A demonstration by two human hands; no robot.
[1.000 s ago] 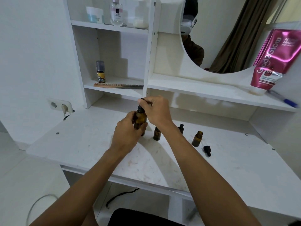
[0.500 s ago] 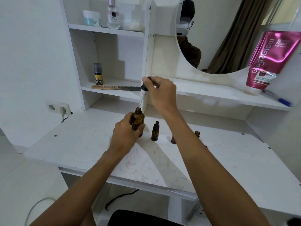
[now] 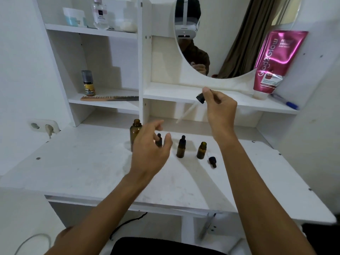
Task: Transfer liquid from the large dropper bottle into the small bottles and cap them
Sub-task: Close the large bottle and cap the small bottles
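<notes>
Holding hand: the right hand (image 3: 220,109) pinches the black cap of the dropper (image 3: 200,98) between thumb and fingertips, raised in front of the lower shelf (image 3: 165,92).
Dropper: its glass tube slants down and to the left, tip in open air; half a second ago it hung straight above the mouth of the large bottle (image 3: 135,133), and it has since swung off to the right.
Free hand: the left hand (image 3: 152,150) has let go of the large bottle it gripped a moment ago; its fingers are now spread and loose, holding nothing.
Large bottle: upright and uncapped on the table (image 3: 88,172), just left of the left hand.
Nearest small bottle (image 3: 159,140): capped, showing between the left thumb and fingers; whether the hand touches it I cannot tell.
Middle small bottle (image 3: 181,147): capped, upright, standing apart to the right.
Open small bottle (image 3: 201,150): uncapped, upright, further right, below the dropper hand.
Loose cap (image 3: 212,161): lying on its side on the table, just beside the open small bottle.
</notes>
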